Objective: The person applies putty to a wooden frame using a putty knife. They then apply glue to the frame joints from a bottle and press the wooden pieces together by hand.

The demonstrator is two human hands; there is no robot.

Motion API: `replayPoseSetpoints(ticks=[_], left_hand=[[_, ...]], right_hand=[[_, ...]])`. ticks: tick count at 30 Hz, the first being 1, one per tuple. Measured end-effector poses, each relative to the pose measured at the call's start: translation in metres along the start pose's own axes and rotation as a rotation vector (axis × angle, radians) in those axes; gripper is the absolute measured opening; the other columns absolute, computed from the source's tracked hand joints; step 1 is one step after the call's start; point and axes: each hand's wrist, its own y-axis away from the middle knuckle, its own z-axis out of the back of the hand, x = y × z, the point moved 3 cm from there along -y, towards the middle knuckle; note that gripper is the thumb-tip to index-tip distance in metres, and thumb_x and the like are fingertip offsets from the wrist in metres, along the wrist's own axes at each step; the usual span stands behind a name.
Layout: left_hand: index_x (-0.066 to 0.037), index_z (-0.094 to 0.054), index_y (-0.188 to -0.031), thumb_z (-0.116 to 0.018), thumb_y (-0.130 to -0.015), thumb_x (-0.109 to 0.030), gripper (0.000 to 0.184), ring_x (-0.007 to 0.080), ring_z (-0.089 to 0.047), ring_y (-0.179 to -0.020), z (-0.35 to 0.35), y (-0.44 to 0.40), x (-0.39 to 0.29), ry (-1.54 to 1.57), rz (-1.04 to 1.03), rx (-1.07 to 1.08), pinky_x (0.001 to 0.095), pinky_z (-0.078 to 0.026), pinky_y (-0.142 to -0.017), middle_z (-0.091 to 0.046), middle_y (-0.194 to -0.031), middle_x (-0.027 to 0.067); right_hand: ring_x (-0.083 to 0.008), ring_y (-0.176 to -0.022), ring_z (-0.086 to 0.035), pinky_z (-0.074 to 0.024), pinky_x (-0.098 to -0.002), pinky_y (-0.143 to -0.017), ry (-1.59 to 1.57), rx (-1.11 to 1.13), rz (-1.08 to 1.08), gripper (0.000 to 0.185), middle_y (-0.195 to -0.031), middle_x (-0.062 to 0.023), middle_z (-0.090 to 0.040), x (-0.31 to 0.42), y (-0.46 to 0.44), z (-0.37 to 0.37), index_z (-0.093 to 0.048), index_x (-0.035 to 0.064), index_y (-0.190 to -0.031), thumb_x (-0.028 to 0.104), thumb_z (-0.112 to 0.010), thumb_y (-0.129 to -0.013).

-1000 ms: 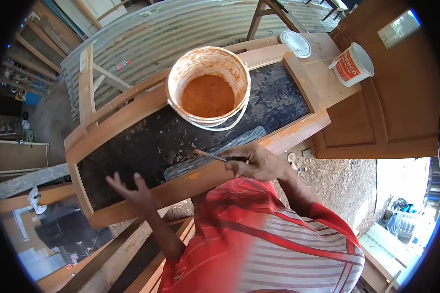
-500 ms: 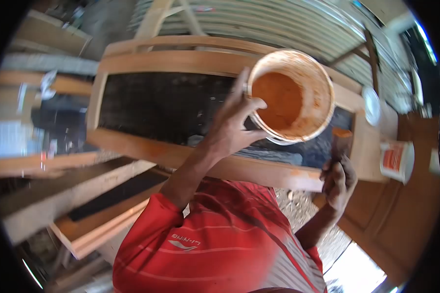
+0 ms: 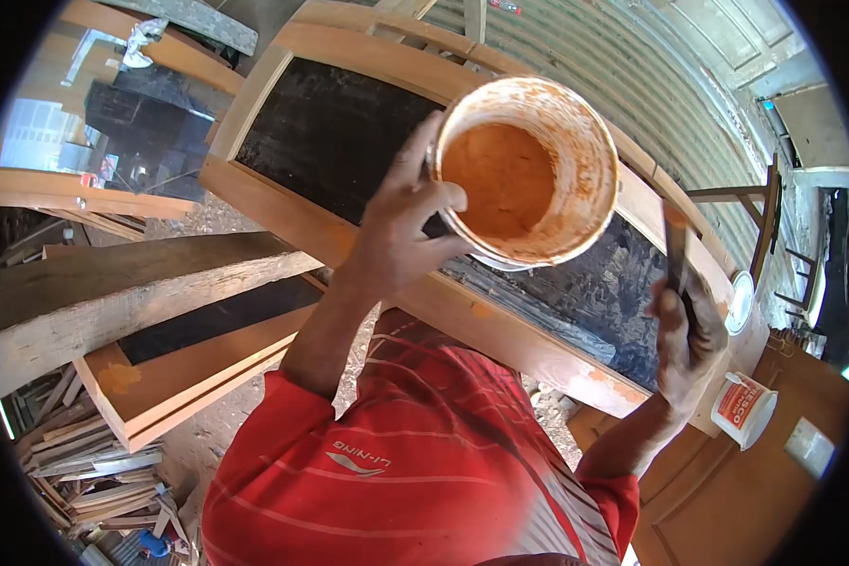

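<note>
Near corrugated sheeting (image 3: 632,90), a framed panel (image 3: 335,127).

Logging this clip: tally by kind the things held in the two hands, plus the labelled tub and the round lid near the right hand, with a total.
Bucket, in the left hand: 1
Flat-bladed scraper, in the right hand: 1
White tub with red label: 1
White round lid: 1
Total: 4

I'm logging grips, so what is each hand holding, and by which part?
The left hand grips the bucket by its rim, thumb over the edge. The right hand holds a scraper by its handle end, blade free.
</note>
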Motion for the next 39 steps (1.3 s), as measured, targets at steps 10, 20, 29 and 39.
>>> replayPoseSetpoints(ticks=[10,20,29,39], left_hand=[[-0.005,-0.070,-0.103,-0.092,-0.072,-0.006,0.038,0.0464,-0.042,-0.154,0.076,0.038,0.040,0.043,0.086,-0.143,0.0498,-0.045,-0.120,-0.028,-0.171,0.0308],[-0.010,-0.065,-0.106,-0.095,-0.071,-0.015,0.046,0.0536,-0.036,-0.153,0.071,0.049,0.044,0.092,0.076,-0.138,0.0540,-0.046,-0.118,-0.024,-0.170,0.0325],[-0.008,-0.067,-0.101,-0.096,-0.068,-0.008,0.044,0.0524,-0.035,-0.155,0.082,0.040,0.055,0.181,0.183,-0.181,0.0524,-0.047,-0.119,-0.023,-0.171,0.0325],[-0.005,-0.071,-0.102,-0.095,-0.057,0.004,0.051,0.0484,-0.042,-0.153,0.143,0.035,0.090,0.008,0.158,-0.377,0.0516,-0.046,-0.120,-0.032,-0.168,0.0326]], right_hand=[[-0.0309,-0.088,-0.076,-0.0602,-0.0416,-0.074,0.891,0.790,0.647,0.019,-0.107,-0.0191,-0.076,0.080,-0.138,-0.230,-0.076,0.0015,-0.113,0.003,-0.065,-0.098],[-0.0263,-0.081,-0.079,-0.0641,-0.0404,-0.068,0.986,1.177,0.699,0.010,-0.084,-0.0107,-0.079,0.018,-0.154,-0.327,-0.081,0.0113,-0.083,0.014,-0.073,-0.089],[-0.0314,-0.074,-0.071,-0.0561,-0.0436,-0.070,0.765,1.145,0.444,0.012,-0.085,-0.0155,-0.072,0.103,-0.185,-0.268,-0.073,0.0015,-0.103,0.009,-0.064,-0.100],[-0.0080,-0.070,-0.065,-0.0538,-0.0252,-0.064,0.039,0.774,-0.014,0.016,-0.084,-0.0049,-0.071,0.092,-0.193,-0.228,-0.072,-0.0062,-0.108,0.009,-0.072,-0.104]])
